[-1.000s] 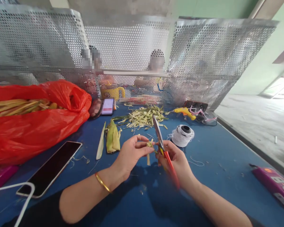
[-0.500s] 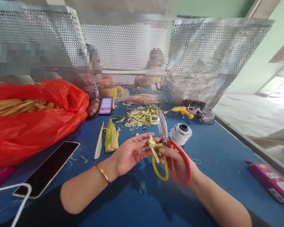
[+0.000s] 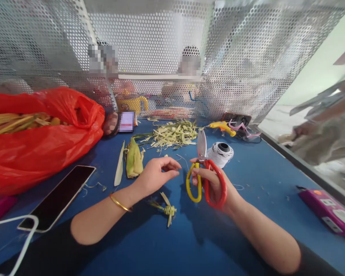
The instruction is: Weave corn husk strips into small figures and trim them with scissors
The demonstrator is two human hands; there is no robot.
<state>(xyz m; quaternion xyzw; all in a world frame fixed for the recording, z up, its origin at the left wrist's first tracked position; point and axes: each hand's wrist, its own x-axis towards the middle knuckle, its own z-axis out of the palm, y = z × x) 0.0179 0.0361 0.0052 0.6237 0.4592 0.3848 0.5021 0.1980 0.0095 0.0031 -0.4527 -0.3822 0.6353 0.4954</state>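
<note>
My right hand (image 3: pixel 211 183) grips a pair of scissors (image 3: pixel 202 172) with one yellow and one red handle loop, blades pointing up and away. My left hand (image 3: pixel 155 175) hovers just left of the scissors, fingers loosely curled in a pinch; whether they hold anything is hard to see. A small knotted piece of green leaf (image 3: pixel 168 209) lies on the blue table (image 3: pixel 247 214) below and between my hands. A spool of white thread (image 3: pixel 222 151) sits just behind the scissors.
A red plastic bag (image 3: pixel 40 142) of leaf strips fills the left. A black phone (image 3: pixel 59 197) lies near it. Folded leaves (image 3: pixel 133 159), a pile of leaf trimmings (image 3: pixel 172 135), a yellow glue gun (image 3: pixel 222 127) and a purple box (image 3: pixel 329 209) surround me. Perforated metal screens (image 3: pixel 247 57) stand behind.
The knotted leaf piece left my fingers and now lies on the table. My left hand drew back and curled; the scissors stayed in my right hand. A person came into view at the right edge.
</note>
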